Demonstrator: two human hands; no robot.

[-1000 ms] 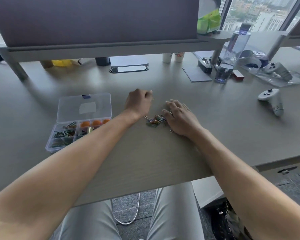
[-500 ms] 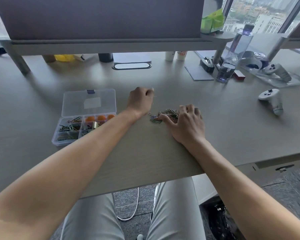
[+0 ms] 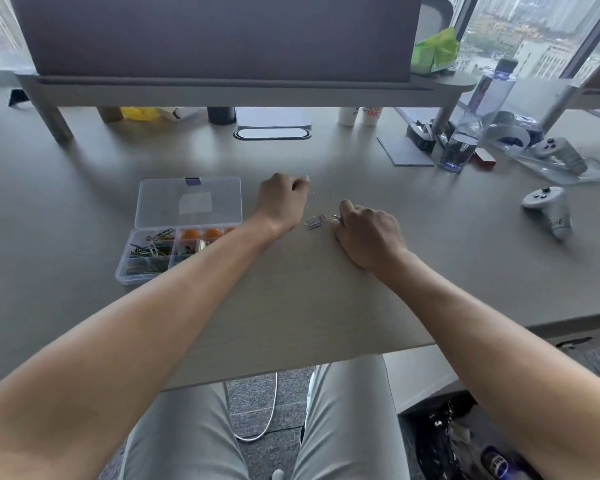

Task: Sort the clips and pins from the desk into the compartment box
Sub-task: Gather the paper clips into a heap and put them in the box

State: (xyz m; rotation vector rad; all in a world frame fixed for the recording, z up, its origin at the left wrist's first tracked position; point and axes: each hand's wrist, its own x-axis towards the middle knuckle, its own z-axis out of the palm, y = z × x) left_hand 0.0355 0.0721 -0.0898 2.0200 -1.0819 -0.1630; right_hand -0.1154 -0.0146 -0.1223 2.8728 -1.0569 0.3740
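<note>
Curled into a loose fist, the right hand (image 3: 368, 233) rests on the pale grey laminate desk (image 3: 326, 306) with its fingers closed over what looks like a gathered bunch of clips; one metal end peeks out at the knuckles, though how much is inside cannot be told. Just to the left of that grip lie a few small coloured wire paper clips (image 3: 315, 221), loose on the desk between the two hands. They lie flat, their long axes slanted roughly from near-left to far-right, not all quite parallel. On the other side of them the left hand (image 3: 283, 199) is also curled; something thin and wiry seems to hang at its fingertips, but it is too small to say whether that is a pinched clip. Further left of both hands sits the clear plastic compartment box (image 3: 146, 271), its transparent lid (image 3: 187, 202) thrown back flat toward the far side. The near-left compartments already hold tangles of coloured clips, a middle one holds something brass-coloured, and the row beside the hinge shows round orange pieces. Judging by this, most of the sorting is done: what remains is the small scatter between the hands and whatever the fists contain, all still to be carried left to the box.
</note>
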